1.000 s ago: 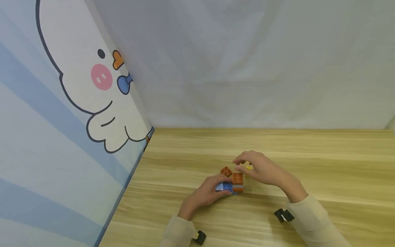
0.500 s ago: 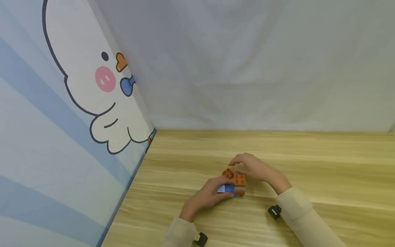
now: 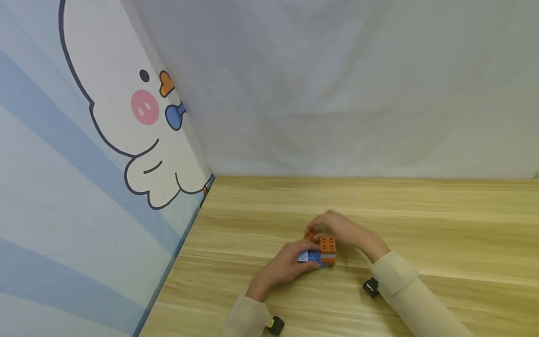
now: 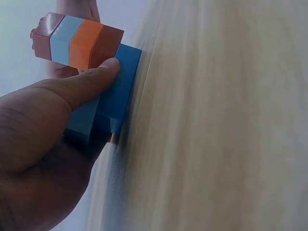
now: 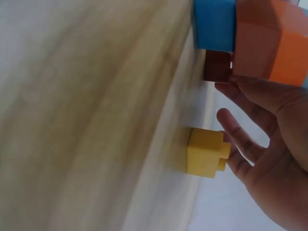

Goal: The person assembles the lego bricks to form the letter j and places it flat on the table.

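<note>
In the head view, my left hand (image 3: 281, 267) grips a low base of blue toy building bricks (image 3: 314, 256) from the left, thumb along its near side. At the base's right end rises a tower (image 3: 328, 244) of orange, grey-blue and reddish-brown bricks, its layers clear in the left wrist view. My right hand (image 3: 342, 231) reaches round behind the tower. Its thumb and finger are at either side of a small reddish-brown brick (image 3: 309, 234) just behind the base. That brick (image 5: 217, 66) shows partly behind the tower in the right wrist view.
A yellow brick (image 5: 206, 152) stands on the wooden table (image 3: 442, 224), under the right hand's outer fingers; the hand hides it in the head view. A pale cloth (image 3: 358, 93) hangs behind the table, and a cartoon-printed panel (image 3: 105, 187) borders its left side.
My right hand has moved left, from near the yellow brick to the reddish-brown brick, and its fingers have come in around it. The left hand has kept its grip on the blue base.
</note>
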Demonstrator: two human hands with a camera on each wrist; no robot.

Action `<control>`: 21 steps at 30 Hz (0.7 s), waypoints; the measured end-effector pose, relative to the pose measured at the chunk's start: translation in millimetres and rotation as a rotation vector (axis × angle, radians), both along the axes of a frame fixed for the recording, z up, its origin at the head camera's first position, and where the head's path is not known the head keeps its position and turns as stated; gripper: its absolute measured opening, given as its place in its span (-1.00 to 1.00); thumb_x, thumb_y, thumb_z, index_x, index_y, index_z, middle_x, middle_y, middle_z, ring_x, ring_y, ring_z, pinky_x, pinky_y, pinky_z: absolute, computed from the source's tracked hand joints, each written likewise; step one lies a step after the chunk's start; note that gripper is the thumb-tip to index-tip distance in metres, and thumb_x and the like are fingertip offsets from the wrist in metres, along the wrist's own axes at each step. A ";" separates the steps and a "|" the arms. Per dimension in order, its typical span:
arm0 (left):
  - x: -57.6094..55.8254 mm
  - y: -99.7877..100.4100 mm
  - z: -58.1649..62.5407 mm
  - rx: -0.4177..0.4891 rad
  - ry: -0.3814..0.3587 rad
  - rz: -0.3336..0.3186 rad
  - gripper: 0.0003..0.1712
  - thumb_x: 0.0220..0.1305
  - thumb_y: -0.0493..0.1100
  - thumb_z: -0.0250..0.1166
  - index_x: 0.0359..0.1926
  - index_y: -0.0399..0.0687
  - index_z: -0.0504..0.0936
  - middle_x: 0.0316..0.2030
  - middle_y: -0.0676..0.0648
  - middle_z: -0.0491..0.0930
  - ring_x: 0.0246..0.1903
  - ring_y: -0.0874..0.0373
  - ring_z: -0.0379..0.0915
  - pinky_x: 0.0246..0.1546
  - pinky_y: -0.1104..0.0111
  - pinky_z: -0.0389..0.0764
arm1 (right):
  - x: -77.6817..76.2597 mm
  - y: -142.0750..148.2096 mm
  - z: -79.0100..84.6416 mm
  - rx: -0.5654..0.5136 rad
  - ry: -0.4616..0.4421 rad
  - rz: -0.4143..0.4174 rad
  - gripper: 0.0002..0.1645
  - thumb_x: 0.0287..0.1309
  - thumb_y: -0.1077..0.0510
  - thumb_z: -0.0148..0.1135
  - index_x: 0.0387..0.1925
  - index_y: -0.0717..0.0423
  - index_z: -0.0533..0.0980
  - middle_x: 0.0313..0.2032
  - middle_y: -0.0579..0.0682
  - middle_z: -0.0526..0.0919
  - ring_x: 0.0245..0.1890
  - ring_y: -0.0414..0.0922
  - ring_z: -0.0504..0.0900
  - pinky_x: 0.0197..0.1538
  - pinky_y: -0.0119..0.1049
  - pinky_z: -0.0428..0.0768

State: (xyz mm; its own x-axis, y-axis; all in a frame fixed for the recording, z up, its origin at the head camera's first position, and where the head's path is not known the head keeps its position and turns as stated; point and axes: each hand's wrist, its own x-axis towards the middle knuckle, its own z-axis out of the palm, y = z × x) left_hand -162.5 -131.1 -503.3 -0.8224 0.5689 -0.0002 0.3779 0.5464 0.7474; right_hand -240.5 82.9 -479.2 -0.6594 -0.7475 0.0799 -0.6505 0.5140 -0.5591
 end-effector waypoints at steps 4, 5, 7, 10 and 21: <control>0.1 1.4 -1.8 -0.016 0.003 0.000 -0.54 0.39 -0.03 0.35 0.26 0.02 0.59 0.26 -0.02 0.61 0.23 0.12 0.53 0.27 0.34 0.51 | 2.6 0.9 -2.5 -0.006 -0.006 -0.003 -0.64 0.31 0.10 0.35 0.10 0.12 0.66 0.06 0.03 0.77 0.02 -0.02 0.59 0.15 0.00 0.54; 0.1 1.6 -2.5 -0.018 0.002 0.000 -0.54 0.39 -0.03 0.35 0.26 0.03 0.59 0.26 -0.01 0.61 0.23 0.12 0.53 0.27 0.34 0.50 | 3.2 1.2 -3.0 -0.008 -0.007 -0.003 -0.64 0.31 0.10 0.35 0.09 0.12 0.66 0.05 0.03 0.77 0.02 -0.02 0.59 0.15 0.00 0.54; 0.1 1.8 -3.5 -0.015 -0.004 0.003 -0.54 0.39 -0.02 0.35 0.26 0.03 0.59 0.26 -0.01 0.61 0.23 0.13 0.53 0.26 0.35 0.51 | 4.1 1.9 -3.4 -0.015 -0.001 -0.003 -0.65 0.31 0.11 0.34 0.09 0.13 0.66 0.05 0.04 0.77 0.01 -0.01 0.59 0.14 0.01 0.55; -0.5 1.8 -4.2 -0.001 -0.008 0.007 -0.55 0.39 -0.02 0.35 0.24 0.04 0.59 0.25 -0.02 0.61 0.20 0.14 0.54 0.23 0.37 0.51 | 5.2 3.8 -2.9 -0.027 0.021 -0.009 -0.67 0.32 0.13 0.33 0.08 0.14 0.66 0.04 0.05 0.76 0.02 0.01 0.60 0.14 0.03 0.56; -2.3 0.6 -3.7 -0.002 0.009 0.001 -0.55 0.40 -0.01 0.34 0.25 0.05 0.59 0.24 -0.04 0.62 0.15 0.15 0.56 0.18 0.39 0.53 | 12.1 15.2 4.9 -0.048 0.106 -0.021 -0.71 0.38 0.16 0.26 0.06 0.16 0.65 0.02 0.06 0.76 0.04 0.05 0.65 0.15 0.05 0.56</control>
State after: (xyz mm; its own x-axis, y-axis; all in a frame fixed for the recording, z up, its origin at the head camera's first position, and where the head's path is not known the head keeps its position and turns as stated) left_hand -164.9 -130.5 -507.1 -0.8227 0.5685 0.0061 0.3845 0.5485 0.7425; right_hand -228.4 98.1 -474.3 -0.6605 -0.7275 0.1858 -0.6969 0.5019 -0.5122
